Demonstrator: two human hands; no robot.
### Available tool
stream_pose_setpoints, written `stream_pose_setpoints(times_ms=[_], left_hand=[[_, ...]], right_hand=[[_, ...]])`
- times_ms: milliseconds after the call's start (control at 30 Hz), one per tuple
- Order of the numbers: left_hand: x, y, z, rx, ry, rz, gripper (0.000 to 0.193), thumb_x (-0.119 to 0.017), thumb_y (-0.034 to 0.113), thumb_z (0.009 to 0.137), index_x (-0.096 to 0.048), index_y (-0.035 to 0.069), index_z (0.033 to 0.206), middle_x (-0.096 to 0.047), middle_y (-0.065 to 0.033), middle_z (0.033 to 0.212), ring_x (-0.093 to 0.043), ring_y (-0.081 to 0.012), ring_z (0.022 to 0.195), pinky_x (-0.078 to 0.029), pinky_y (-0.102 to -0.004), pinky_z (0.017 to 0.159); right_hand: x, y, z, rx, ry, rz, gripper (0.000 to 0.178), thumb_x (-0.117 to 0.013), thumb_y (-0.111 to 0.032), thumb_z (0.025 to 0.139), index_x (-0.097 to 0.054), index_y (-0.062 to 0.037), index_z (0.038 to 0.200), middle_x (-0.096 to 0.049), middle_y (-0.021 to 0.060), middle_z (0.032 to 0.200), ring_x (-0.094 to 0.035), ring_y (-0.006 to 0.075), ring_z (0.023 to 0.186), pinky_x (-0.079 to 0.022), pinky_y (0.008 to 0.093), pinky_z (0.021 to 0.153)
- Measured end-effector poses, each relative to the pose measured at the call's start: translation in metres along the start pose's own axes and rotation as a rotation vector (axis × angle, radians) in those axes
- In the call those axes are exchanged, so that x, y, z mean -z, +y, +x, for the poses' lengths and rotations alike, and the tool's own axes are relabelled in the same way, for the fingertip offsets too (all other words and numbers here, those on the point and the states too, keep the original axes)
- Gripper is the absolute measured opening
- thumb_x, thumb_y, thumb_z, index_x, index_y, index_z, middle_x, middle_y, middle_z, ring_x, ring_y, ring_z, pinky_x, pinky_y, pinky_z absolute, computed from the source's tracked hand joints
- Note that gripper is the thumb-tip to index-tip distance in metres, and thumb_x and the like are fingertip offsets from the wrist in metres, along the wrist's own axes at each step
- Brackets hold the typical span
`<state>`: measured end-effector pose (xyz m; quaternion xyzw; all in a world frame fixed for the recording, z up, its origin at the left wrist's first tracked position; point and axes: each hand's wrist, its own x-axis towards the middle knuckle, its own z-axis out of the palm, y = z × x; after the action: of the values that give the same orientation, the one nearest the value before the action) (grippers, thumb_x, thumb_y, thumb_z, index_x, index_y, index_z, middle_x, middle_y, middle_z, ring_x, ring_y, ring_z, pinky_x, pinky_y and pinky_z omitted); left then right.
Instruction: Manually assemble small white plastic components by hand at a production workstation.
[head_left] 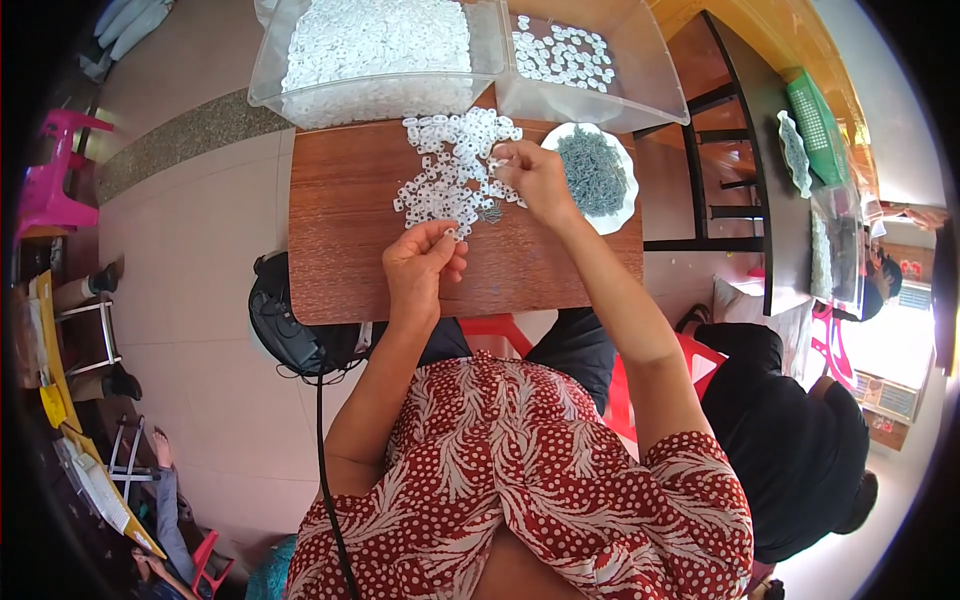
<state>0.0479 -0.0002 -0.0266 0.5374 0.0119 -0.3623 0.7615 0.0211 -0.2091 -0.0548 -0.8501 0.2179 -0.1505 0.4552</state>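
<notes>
My left hand (pixel 417 265) is closed in a pinch at the near end of a pile of small white plastic pieces with holes (pixel 450 175). Between its thumb and forefinger shows one white plastic piece (pixel 452 234). Over the right edge of the pile, my right hand (pixel 535 180) has its fingers drawn together; white shows at the fingertips, but I cannot make out whether it is held. A few thin grey metal pieces (pixel 490 213) lie beside the pile. Right of my right hand, a white scalloped plate (pixel 628 200) holds a heap of similar grey metal pieces (pixel 592 175).
Two clear plastic bins stand at the far side of the brown wooden table (pixel 340 220): the left bin (pixel 275 80) is full of white pieces, the right bin (pixel 640 85) has fewer scattered. A black bag (pixel 280 315) is left of the table. A person in black (pixel 790 430) sits at right.
</notes>
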Motion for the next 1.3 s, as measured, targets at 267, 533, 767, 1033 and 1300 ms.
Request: stream_pose_setpoints(times_ms=[267,533,767,1033,1300], left_hand=[[-0.025,0.004,0.001,-0.003,-0.060,-0.066,0.017,-0.056,0.000,0.082,-0.061,-0.004,0.098,-0.063,-0.0101,0.072,-0.056,-0.0100,0.053,-0.043,-0.0203,0.044],[-0.039,0.010,-0.012,-0.046,-0.091,-0.076,0.016,-0.057,0.000,0.082,-0.059,-0.004,0.097,-0.063,-0.0104,0.073,-0.057,-0.0110,0.054,-0.045,-0.0211,0.046],[-0.048,0.018,-0.026,-0.133,-0.090,-0.075,0.016,-0.056,0.000,0.083,-0.059,-0.004,0.098,-0.063,-0.0080,0.074,-0.056,-0.0094,0.056,-0.044,-0.0202,0.048],[-0.051,0.016,-0.041,-0.200,-0.164,-0.043,0.016,-0.056,-0.001,0.084,-0.060,-0.004,0.099,-0.063,-0.0067,0.075,-0.056,-0.0081,0.059,-0.044,-0.0192,0.050],[-0.053,0.016,-0.049,-0.223,-0.174,-0.082,0.015,-0.057,0.000,0.084,-0.060,-0.004,0.098,-0.063,-0.0083,0.076,-0.057,-0.0114,0.061,-0.047,-0.0222,0.054]], right_hand=[[0.020,-0.038,-0.037,-0.419,-0.091,0.595,0.014,-0.060,0.000,0.081,-0.064,0.0004,0.093,-0.062,0.0022,0.076,-0.050,0.0066,0.062,-0.036,0.0200,0.051],[0.032,-0.070,-0.073,-0.354,-0.035,0.573,0.014,-0.060,0.000,0.080,-0.063,0.0000,0.093,-0.061,0.0001,0.074,-0.051,0.0060,0.064,-0.040,0.0209,0.054],[0.035,-0.078,-0.100,-0.094,-0.053,0.333,0.009,-0.059,0.001,0.082,-0.062,0.0006,0.090,-0.062,0.0022,0.081,-0.053,0.0067,0.071,-0.044,0.0208,0.063],[0.042,-0.094,-0.118,0.032,0.033,0.247,0.011,-0.062,0.001,0.080,-0.065,0.0002,0.091,-0.063,0.0036,0.086,-0.057,0.0089,0.080,-0.047,0.0229,0.073],[0.042,-0.102,-0.128,-0.085,0.063,0.512,0.012,-0.060,0.001,0.081,-0.064,0.0020,0.093,-0.065,0.0046,0.085,-0.059,0.0086,0.078,-0.048,0.0228,0.073]])
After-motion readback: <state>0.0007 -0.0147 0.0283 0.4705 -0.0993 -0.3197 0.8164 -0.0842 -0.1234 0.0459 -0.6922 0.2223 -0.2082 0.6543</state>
